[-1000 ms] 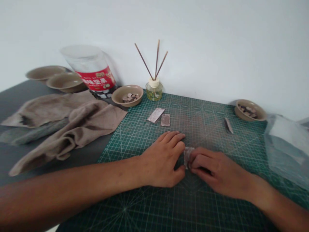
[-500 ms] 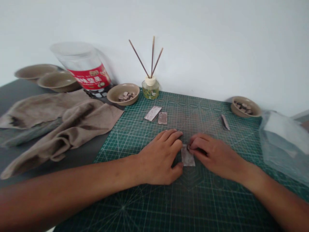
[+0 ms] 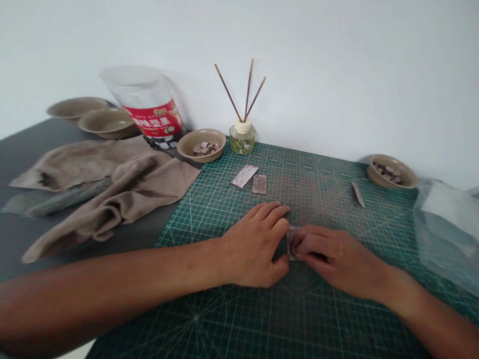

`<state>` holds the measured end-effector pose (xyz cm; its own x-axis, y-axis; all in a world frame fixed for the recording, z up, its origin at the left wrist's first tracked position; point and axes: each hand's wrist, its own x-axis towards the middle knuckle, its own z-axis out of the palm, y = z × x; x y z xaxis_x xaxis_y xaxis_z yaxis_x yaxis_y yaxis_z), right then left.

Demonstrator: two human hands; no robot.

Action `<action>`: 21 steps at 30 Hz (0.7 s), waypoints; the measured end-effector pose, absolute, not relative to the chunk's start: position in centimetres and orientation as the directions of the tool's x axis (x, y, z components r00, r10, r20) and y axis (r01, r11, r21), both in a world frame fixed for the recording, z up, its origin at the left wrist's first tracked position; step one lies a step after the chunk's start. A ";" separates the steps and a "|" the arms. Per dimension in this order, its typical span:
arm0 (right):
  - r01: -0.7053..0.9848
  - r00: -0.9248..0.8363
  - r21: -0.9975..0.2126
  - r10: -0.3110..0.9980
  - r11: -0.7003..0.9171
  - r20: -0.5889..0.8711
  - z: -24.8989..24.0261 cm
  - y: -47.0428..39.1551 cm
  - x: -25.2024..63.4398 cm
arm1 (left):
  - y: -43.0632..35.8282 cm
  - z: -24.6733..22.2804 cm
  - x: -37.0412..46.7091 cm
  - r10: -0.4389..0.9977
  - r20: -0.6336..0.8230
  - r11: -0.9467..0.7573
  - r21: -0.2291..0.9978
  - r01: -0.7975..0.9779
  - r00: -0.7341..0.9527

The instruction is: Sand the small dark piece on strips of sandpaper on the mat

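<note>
The card (image 3: 291, 244) lies on the mat (image 3: 239, 319), between the two hands and partly covered by the right hand's fingers. The left hand (image 3: 256, 247) rests palm down at the card's 9 o'clock edge, thumb and fingers apart. The right hand (image 3: 329, 252), at 3 o'clock, has its fingertips bunched together on the card; whether they pinch anything is hidden. From the card, a pale strip (image 3: 244, 176) and a dark card (image 3: 259, 184) lie near each other at 11 o'clock, and a narrow piece (image 3: 358, 194) at 2. Farther out, a bowl (image 3: 378, 182) of small pieces sits at 2 o'clock, a plastic bag (image 3: 445, 229) at 3
</note>
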<state>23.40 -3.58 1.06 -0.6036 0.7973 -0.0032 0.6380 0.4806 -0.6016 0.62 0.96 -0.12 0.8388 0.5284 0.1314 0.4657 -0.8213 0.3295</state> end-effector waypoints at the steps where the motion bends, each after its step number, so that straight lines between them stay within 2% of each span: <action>1: 0.659 -0.572 -0.585 0.820 0.472 0.018 1.0 -3.6 23.3 | 1.0 -0.1 0.6 0.527 0.131 -0.822 0.329 0.465 0.839; 5: 0.738 -0.471 -0.541 0.882 0.403 0.015 1.1 -3.2 23.1 | 1.0 -0.2 0.7 0.545 0.128 -0.812 0.326 0.484 0.828; 8: 0.690 -0.550 -0.599 0.832 0.406 -0.070 1.3 -3.4 23.0 | 0.9 -0.3 0.8 0.542 0.132 -0.816 0.322 0.481 0.830; 10: 0.669 -0.572 -0.615 0.818 0.417 -0.067 1.2 -3.7 22.9 | 0.9 -0.3 0.8 0.533 0.135 -0.821 0.319 0.473 0.835; 13: 0.737 -0.462 -0.562 0.887 0.375 -0.013 1.1 -3.6 23.0 | 0.9 -0.4 0.7 0.541 0.137 -0.817 0.318 0.480 0.830; 15: 0.774 -0.412 -0.539 0.910 0.333 -0.030 1.3 -3.6 23.3 | 0.9 -0.4 0.7 0.549 0.138 -0.812 0.320 0.488 0.824; 18: 0.727 -0.512 -0.580 0.853 0.368 -0.100 1.5 -3.8 23.5 | 0.9 -0.3 0.7 0.538 0.134 -0.819 0.320 0.477 0.832; 21: 0.694 -0.539 -0.587 0.841 0.417 -0.039 1.3 -3.9 23.2 | 0.9 -0.3 0.7 0.529 0.128 -0.823 0.320 0.470 0.839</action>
<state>23.25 -3.88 1.29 -0.5390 0.8414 -0.0394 0.6938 0.4170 -0.5871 0.73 0.90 -0.26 0.8389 0.5290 0.1277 0.4700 -0.8226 0.3200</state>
